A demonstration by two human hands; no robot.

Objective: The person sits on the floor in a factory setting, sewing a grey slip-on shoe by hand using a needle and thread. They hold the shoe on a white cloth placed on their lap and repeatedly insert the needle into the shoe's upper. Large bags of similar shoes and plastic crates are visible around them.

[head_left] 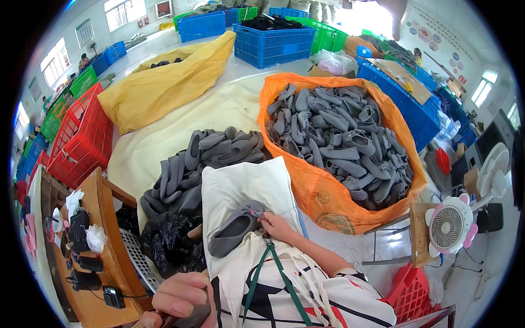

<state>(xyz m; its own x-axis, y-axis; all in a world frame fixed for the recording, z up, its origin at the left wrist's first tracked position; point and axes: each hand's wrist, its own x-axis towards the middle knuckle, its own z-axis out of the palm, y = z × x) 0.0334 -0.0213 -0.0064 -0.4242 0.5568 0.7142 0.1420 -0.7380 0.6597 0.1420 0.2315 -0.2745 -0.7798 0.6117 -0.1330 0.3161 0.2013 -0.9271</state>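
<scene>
Head view: the right hand [279, 227] pinches a grey shoe [234, 236] by its bow end.

The shoe lies on a white cushion [249, 177] on the person's lap, and the right fingers are close together. The left hand [183, 295] is curled up low in front; I cannot tell what it holds. A black plastic bag [167, 240] sits left of the cushion, a shoe pile [180, 175] lies just past it, and a big orange sack [314, 197] full of shoes stands to the right.

Bright daylight washes out the windows [124, 13], while fisheye distortion curves the edges.
</scene>
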